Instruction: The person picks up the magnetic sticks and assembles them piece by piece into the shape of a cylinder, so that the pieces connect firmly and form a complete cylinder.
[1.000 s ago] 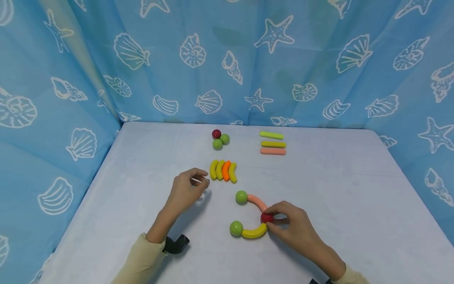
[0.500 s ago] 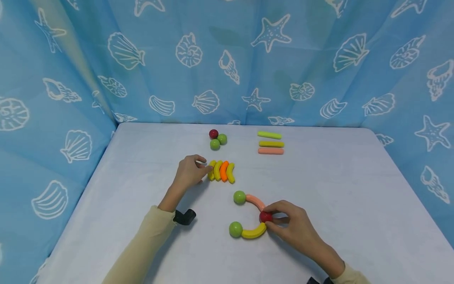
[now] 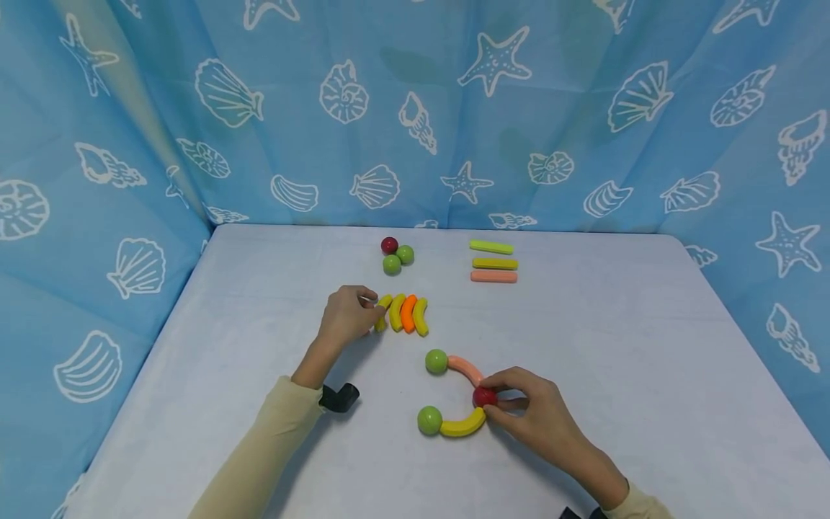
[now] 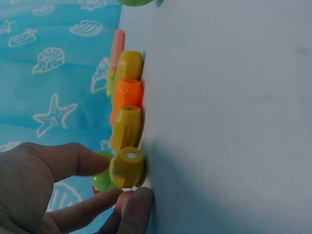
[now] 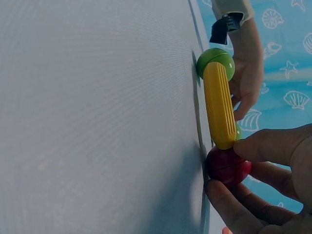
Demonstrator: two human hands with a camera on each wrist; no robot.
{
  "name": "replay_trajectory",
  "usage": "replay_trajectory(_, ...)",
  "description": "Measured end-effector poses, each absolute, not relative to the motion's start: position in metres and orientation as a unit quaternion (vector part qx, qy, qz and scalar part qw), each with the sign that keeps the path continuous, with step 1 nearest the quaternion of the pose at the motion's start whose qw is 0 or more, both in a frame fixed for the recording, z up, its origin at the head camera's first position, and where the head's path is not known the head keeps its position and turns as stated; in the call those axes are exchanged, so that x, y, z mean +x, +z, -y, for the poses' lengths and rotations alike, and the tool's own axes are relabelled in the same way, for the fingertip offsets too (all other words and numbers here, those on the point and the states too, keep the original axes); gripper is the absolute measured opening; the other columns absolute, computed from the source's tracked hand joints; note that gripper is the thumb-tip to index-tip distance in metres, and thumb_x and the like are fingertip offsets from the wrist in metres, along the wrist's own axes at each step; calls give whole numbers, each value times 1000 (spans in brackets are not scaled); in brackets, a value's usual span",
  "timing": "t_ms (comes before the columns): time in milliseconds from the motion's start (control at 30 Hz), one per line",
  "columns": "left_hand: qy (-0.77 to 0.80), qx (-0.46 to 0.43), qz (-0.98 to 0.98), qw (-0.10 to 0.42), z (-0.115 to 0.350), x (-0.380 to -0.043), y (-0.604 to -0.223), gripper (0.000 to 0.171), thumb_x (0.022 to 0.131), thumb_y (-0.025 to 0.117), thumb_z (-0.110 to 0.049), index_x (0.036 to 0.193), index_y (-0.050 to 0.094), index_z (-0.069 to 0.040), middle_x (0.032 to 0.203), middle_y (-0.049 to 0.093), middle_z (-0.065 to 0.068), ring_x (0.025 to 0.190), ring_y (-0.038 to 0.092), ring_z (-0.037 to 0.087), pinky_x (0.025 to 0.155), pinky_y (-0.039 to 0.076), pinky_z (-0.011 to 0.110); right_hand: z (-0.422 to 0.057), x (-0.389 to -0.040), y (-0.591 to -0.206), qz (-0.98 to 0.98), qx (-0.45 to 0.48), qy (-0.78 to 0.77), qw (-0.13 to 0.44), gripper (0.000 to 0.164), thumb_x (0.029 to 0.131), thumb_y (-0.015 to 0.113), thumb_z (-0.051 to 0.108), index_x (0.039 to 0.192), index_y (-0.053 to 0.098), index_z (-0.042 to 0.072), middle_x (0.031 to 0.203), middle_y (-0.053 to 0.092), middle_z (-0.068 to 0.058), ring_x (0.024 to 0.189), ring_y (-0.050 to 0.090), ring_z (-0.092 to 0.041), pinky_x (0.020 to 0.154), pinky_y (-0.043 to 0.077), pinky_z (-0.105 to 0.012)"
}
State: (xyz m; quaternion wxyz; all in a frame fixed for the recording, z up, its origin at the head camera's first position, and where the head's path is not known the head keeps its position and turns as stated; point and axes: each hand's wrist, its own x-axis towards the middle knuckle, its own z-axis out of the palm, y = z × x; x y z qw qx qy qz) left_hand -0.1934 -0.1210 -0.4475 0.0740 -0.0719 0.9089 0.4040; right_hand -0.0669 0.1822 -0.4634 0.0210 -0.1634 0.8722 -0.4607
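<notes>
My left hand [image 3: 346, 317] pinches the leftmost yellow curved rod [image 4: 127, 168] between thumb and fingers; a silver spot shows in its end. Beside it stand another yellow curved rod [image 3: 396, 313], an orange curved rod [image 3: 408, 314] and a third yellow one [image 3: 421, 317]. My right hand [image 3: 538, 418] grips a red ball [image 3: 483, 397] at the right of a C-shaped chain. From that ball a pink curved rod [image 3: 464, 368] leads to a green ball [image 3: 436, 362], and a yellow curved rod [image 5: 219, 105] leads to a nearer green ball [image 3: 429, 420].
On the white table [image 3: 635, 346], a red ball [image 3: 389, 246] and two green balls [image 3: 392, 265] cluster at the back. Right of them lie three straight rods: lime [image 3: 491, 247], yellow [image 3: 495, 264] and pink [image 3: 493, 276]. A blue shell-print curtain [image 3: 376, 130] stands behind.
My left hand has moved forward to the row, taken hold of the leftmost yellow curved rod and shifted it slightly left, apart from the others. My right hand stays on the red ball.
</notes>
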Motion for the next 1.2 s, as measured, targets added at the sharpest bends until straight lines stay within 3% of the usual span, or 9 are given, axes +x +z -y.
replay_trajectory(433, 394, -68, -915, 53, 122, -189, -450, 27, 84, 77, -18, 108, 73, -7, 89, 65, 7, 69, 59, 19, 59, 50, 25, -181, -68, -464, -874, -163, -457, 22, 41, 75, 83, -6, 109, 71, 15, 104, 68, 6, 94, 67, -12, 73, 59, -25)
replay_trajectory(600, 409, -65, -909, 47, 128, -183, -451, 31, 86, 77, -21, 113, 72, -8, 89, 63, 7, 69, 57, 19, 59, 49, 25, -181, -67, -464, -871, -169, -460, 19, 41, 75, 83, -6, 109, 71, 14, 104, 68, 6, 94, 67, -12, 73, 59, -25)
replay_trajectory(800, 439, -50, -895, 52, 135, -174, -449, 30, 87, 76, -17, 116, 72, -8, 93, 61, 9, 70, 58, 22, 59, 52, 25, -181, -67, -465, -871, -169, -461, 16, 41, 75, 83, -7, 108, 71, 15, 104, 68, 6, 94, 67, -12, 72, 58, -25)
replay_trajectory(1033, 480, -29, -875, 55, 141, -158, -448, 31, 85, 76, -11, 116, 73, -8, 97, 64, 8, 86, 61, 24, 61, 57, 27, -181, -67, -465, -876, -165, -454, 15, 41, 75, 83, -6, 108, 71, 14, 104, 68, 6, 94, 67, -11, 73, 58, -25)
replay_trajectory(1200, 499, -17, -864, 66, 140, -145, -448, 31, 83, 77, -10, 114, 74, -8, 94, 64, 6, 82, 61, 22, 60, 55, 29, -180, -67, -464, -876, -162, -453, 13, 40, 75, 83, -5, 108, 71, 14, 104, 68, 6, 94, 67, -12, 72, 58, -25)
